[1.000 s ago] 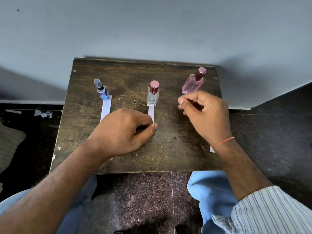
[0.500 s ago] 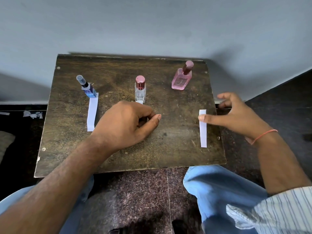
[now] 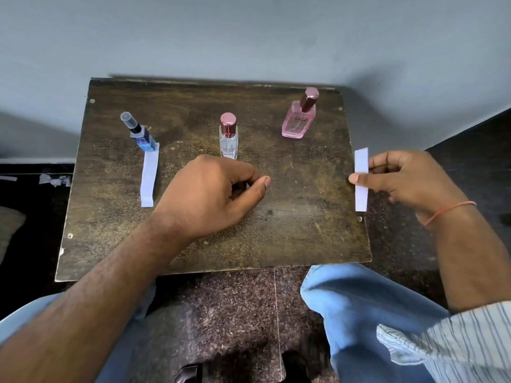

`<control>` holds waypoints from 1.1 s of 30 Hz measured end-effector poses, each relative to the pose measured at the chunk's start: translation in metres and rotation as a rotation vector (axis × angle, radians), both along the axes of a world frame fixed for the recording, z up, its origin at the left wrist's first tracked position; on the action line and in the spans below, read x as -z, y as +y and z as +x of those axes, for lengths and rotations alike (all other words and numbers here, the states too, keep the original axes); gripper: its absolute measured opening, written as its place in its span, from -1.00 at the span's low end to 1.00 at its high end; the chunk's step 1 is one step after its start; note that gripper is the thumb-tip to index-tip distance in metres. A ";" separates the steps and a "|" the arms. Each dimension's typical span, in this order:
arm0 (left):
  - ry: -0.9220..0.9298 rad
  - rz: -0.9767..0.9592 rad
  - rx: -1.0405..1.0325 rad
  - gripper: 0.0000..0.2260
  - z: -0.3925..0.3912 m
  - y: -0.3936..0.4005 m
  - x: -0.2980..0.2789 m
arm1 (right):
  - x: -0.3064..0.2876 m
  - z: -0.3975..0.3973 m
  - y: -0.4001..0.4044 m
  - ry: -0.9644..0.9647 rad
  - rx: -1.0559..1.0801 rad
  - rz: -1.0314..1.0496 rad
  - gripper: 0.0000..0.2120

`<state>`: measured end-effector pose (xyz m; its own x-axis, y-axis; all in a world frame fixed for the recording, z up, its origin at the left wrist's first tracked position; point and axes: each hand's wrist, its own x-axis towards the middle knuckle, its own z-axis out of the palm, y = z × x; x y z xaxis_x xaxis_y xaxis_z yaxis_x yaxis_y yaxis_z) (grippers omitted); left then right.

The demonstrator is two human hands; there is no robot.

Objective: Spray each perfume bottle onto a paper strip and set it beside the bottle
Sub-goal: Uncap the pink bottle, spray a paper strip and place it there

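Right hand (image 3: 409, 183) pinched a paper strip (image 3: 361, 179) off the counter (image 3: 304, 230) edge; left hand (image 3: 210, 194) lay curled, contents unclear. Risk: reaching fwd-left could knock the pink bottle (image 3: 298, 120).

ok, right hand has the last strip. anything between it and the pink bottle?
Nothing visible. The right hand pinches the paper strip at the table's right edge; the tabletop from there to the pink bottle is bare. The left hand rests by the clear bottle, off that path.
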<state>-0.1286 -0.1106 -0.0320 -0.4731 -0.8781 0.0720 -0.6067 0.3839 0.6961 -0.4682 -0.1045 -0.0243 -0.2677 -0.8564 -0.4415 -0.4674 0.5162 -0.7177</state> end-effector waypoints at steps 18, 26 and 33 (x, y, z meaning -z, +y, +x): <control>0.208 0.160 0.092 -0.81 0.006 0.005 -0.003 | -0.007 0.104 -0.004 -0.552 -0.235 -0.020 -0.67; 0.272 0.472 0.041 -0.88 0.020 -0.001 0.007 | -0.008 0.119 -0.004 -0.613 -0.207 0.005 -0.65; 0.301 0.600 -0.004 -0.89 0.026 -0.001 0.009 | -0.007 0.128 -0.004 -0.657 -0.198 0.024 -0.68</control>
